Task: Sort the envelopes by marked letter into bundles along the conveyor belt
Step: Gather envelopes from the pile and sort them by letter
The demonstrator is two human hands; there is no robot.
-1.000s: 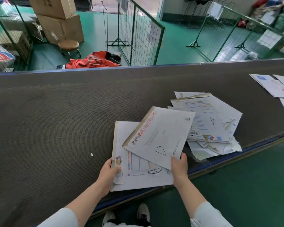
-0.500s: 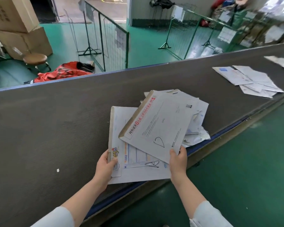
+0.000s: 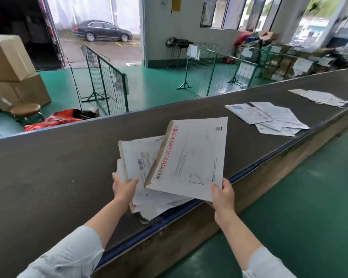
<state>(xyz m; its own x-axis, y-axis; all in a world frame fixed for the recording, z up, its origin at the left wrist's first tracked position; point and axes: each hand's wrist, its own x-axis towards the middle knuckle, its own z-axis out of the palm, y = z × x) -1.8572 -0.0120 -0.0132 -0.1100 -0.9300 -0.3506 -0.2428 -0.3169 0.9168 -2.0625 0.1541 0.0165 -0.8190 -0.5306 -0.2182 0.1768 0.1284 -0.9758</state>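
My right hand (image 3: 222,194) grips the near corner of a white envelope (image 3: 191,157) with a red printed strip and a hand-drawn "D". It is lifted and tilted over the dark conveyor belt (image 3: 48,173). My left hand (image 3: 124,188) holds a second white envelope (image 3: 138,159) with a barcode label, partly behind the first. Under both lies a loose pile of envelopes (image 3: 159,205) at the belt's near edge. Further right on the belt sits a bundle of envelopes (image 3: 269,118), and beyond it another bundle (image 3: 319,98).
A blue strip (image 3: 249,171) edges the belt's near side, with green floor (image 3: 289,197) to my right. Behind the belt stand green wire fence panels (image 3: 109,83), cardboard boxes (image 3: 10,73), a round stool (image 3: 25,109) and a red bag (image 3: 58,119).
The view has swung right and upward along the belt. Both envelopes are raised higher and now cover the loose pile; a far bundle on the belt has come into view.
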